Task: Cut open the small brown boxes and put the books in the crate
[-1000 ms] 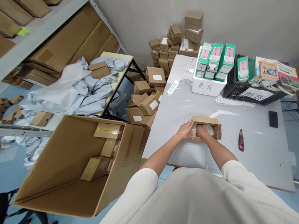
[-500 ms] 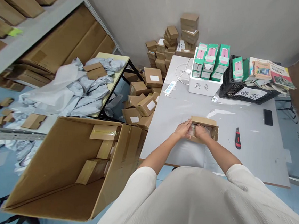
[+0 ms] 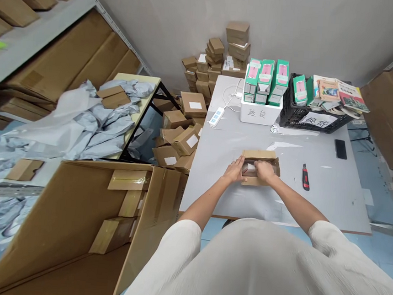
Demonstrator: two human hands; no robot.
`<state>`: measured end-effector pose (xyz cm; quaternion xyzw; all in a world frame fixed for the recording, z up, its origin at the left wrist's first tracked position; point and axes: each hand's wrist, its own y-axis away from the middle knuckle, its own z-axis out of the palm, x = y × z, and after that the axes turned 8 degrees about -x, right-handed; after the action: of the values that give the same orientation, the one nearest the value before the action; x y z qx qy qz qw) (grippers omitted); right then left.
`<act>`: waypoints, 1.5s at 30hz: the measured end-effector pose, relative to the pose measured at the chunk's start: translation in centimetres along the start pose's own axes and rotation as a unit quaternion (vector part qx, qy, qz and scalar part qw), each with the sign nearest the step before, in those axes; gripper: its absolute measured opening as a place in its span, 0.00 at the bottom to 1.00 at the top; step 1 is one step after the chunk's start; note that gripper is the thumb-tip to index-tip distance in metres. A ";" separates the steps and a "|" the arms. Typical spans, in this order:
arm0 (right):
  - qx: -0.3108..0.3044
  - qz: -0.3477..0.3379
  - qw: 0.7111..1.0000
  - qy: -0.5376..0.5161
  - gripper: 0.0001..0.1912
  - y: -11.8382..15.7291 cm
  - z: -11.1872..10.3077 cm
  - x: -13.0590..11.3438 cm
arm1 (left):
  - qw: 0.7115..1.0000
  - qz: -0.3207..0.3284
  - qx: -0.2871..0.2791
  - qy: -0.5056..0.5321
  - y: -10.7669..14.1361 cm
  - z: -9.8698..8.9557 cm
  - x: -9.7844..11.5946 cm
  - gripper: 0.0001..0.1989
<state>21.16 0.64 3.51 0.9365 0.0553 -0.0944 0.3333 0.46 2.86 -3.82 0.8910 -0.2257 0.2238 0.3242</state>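
A small open cardboard box (image 3: 259, 155) lies on the grey table, its flaps raised. My left hand (image 3: 235, 169) is closed around the box's left end, with a ring on one finger. My right hand (image 3: 265, 172) reaches over the near right side, its curled fingers down inside the box. Between the hands, a pale, shiny item (image 3: 249, 169) shows in the box; its kind is unclear. The right fingertips are hidden, so what they hold cannot be made out. To the right of the box lies a red and black utility knife (image 3: 305, 177).
Behind the box stand a white foam bin (image 3: 260, 115) of green cartons and a black crate (image 3: 290, 120) with books. A phone (image 3: 341, 149) and a power strip (image 3: 217, 117) lie on the table. A large open carton (image 3: 70, 210) stands left, parcels (image 3: 186, 139) behind it.
My right hand has shifted rightward within the small box, showing more of the contents. My left hand stays at the box's left end. The whole view has swung slightly right.
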 end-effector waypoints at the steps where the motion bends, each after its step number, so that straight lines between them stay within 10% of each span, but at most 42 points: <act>1: 0.020 0.007 1.000 -0.009 0.20 0.4 -0.4 0.5 | 1.000 0.007 0.004 0.009 0.0 0.0 0.0 0.76; 9: 0.195 0.010 0.951 -0.238 0.14 1.5 -4.5 5.1 | 0.998 0.018 0.024 0.060 1.0 -2.2 0.7 0.67; 16: 0.234 -0.075 0.838 -0.487 0.17 1.9 -6.5 6.3 | 0.933 0.017 0.262 0.245 2.8 -5.4 5.4 0.19; 24: 0.213 -0.114 0.773 -0.587 0.26 3.3 -7.4 5.6 | 0.878 0.047 0.245 0.408 1.7 -6.8 9.7 0.27; 35: 0.191 -0.126 0.763 -0.604 0.32 3.8 -6.1 5.9 | 0.832 0.103 0.151 0.524 0.6 -6.4 9.7 0.30; 45: 0.247 -0.149 0.820 -0.494 0.29 4.5 -8.6 6.9 | 0.889 0.152 0.160 0.401 0.0 -6.3 8.6 0.19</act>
<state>29.87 2.96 11.33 0.7957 -0.0032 -0.6031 0.0553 5.72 4.98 5.19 0.7199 -0.1698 0.6420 0.2019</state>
